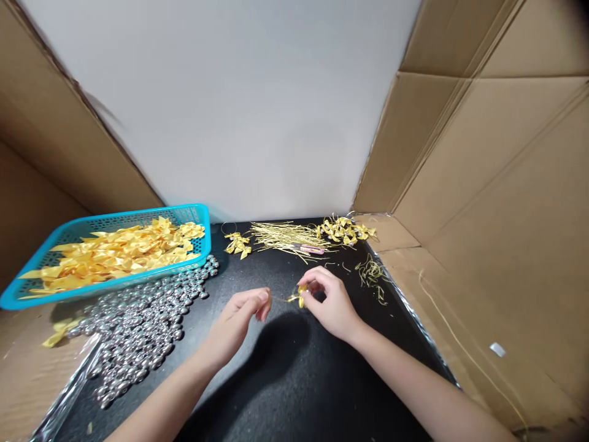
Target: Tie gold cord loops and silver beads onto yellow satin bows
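Note:
My right hand (329,304) pinches a small yellow ribbon bow (300,297) just above the black table mat (285,374). My left hand (242,318) is closed in a pinch a short way to the left; a thin gold thread seems to run from its fingertips toward the bow. Both hands hover over the middle of the mat.
A blue mesh tray (27,293) of yellow ribbon bows sits at the left, with a heap of silver bells (138,325) in front of it. Gold wire strands (285,236), finished bows (345,230), another bow (238,244) and wire scraps (370,270) lie at the back. Cardboard walls flank both sides.

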Motion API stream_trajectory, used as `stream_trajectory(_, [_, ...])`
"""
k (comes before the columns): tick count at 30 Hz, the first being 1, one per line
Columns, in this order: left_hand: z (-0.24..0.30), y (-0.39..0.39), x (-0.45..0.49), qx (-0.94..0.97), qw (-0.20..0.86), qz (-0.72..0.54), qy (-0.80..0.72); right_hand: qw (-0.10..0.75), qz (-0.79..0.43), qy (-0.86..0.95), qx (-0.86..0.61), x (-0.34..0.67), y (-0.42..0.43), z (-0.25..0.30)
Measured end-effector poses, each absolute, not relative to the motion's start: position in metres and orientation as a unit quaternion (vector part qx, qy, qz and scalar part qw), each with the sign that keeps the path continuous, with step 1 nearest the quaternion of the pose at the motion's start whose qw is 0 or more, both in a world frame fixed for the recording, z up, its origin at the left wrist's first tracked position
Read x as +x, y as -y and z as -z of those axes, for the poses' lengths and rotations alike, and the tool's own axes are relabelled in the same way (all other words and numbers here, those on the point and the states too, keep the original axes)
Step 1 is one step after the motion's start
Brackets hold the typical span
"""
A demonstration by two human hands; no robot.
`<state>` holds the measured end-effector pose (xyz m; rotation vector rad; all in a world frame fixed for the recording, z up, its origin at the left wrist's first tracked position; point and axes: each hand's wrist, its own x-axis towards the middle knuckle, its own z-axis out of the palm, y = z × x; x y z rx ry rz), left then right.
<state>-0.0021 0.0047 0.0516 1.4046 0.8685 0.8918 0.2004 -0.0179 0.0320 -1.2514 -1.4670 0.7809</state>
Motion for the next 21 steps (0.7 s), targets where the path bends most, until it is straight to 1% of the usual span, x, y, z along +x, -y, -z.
stream_trajectory(2, [-0.055,-0.005,-0.001,0.609,0.578,-0.401,-0.366,0.500,-0.333,0.622,-0.502,0.198,0.023,-0.029])
stream_trajectory(3, [-0.056,-0.005,0.000,0.597,0.590,-0.412,-0.356,0.493,-0.337,0.630,-0.496,0.196,0.026,-0.027])
stream_trajectory(8, [-0.067,0.001,0.010,0.451,0.724,-0.441,-0.280,0.434,-0.337,0.696,-0.462,0.184,0.036,-0.026])
stream_trajectory(14, [-0.081,-0.004,0.015,0.391,0.730,-0.496,-0.262,0.390,-0.342,0.700,-0.491,0.175,0.031,-0.031])
stream_trajectory(18, [-0.080,-0.008,0.011,0.391,0.745,-0.468,-0.271,0.372,-0.342,0.699,-0.506,0.182,0.025,-0.035])
stream_trajectory(21, [-0.076,-0.007,0.008,0.404,0.752,-0.440,-0.277,0.395,-0.317,0.689,-0.519,0.185,0.024,-0.042])
